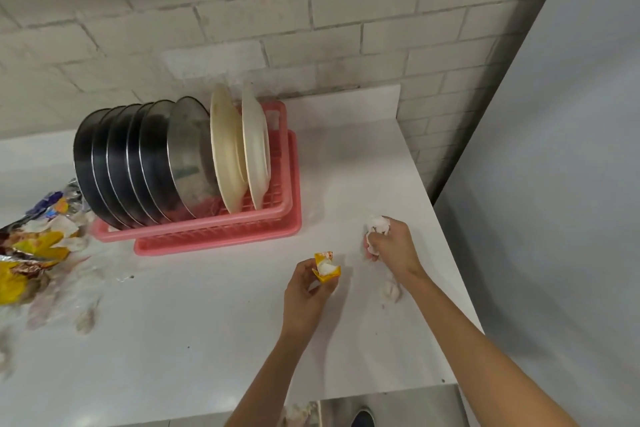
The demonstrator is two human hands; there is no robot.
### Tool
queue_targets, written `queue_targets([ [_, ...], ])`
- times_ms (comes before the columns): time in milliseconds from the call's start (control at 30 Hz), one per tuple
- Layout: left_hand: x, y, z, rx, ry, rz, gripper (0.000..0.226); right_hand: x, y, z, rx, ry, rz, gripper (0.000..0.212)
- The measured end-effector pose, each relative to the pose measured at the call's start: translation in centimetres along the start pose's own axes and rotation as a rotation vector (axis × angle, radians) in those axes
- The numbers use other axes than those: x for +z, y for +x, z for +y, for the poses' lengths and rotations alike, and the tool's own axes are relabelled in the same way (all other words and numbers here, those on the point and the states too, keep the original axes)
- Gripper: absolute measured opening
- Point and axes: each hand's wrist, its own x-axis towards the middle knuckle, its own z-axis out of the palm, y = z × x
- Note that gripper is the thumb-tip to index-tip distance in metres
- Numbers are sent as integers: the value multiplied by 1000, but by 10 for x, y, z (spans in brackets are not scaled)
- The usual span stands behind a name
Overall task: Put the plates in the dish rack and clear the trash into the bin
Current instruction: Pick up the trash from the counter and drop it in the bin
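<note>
A pink dish rack (221,232) stands on the white counter (194,329) with several steel plates (145,159) and two cream plates (239,146) upright in it. My left hand (306,295) grips a crumpled yellow wrapper (326,268) with white paper stuffed in it. To the right, my right hand (391,246) grips a wad of white tissue (377,227) just above the counter. A heap of snack wrappers and tissue (38,246) lies at the counter's left edge. No bin is in view.
A tiled wall (277,17) backs the counter. The counter ends at the right, beside a grey wall (554,184). Small scraps of paper (85,319) lie near the heap. A shoe (363,418) shows below the front edge.
</note>
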Motion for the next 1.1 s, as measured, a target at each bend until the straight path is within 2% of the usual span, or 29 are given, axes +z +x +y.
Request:
queue_targets([
  [167,0,2,-1,17,14,3,34,-27,-9,-7,-118,-382,-21,31],
  [333,0,0,-1,42,20,-4,35,-49,-34,18,-362,-847,-119,52],
  [467,0,-2,1,67,38,-7,34,-37,-54,50,-388,-1065,-311,51],
  [533,-2,-3,2,76,36,-26,34,-25,-67,58,-415,-1039,-338,50],
  [633,-6,-4,6,68,38,-74,41,-2,-79,72,-531,-1023,-250,45],
  [733,-19,-8,7,-9,-33,-107,50,20,-84,85,-644,-1072,-142,32],
  [800,-33,-14,4,-73,-80,-109,58,29,-80,88,-703,-1095,-133,23],
  [867,-46,-25,3,-106,-92,-126,58,36,-73,83,-730,-1087,-142,25],
  [933,-58,-37,5,-151,-142,-139,47,42,-67,67,-626,-1029,-188,31],
  [1000,-72,-46,7,-200,-181,-141,40,50,-66,53,-445,-931,-311,32],
  [1100,-94,-58,7,-229,-155,-150,37,69,-83,47,-328,-723,-369,42],
])
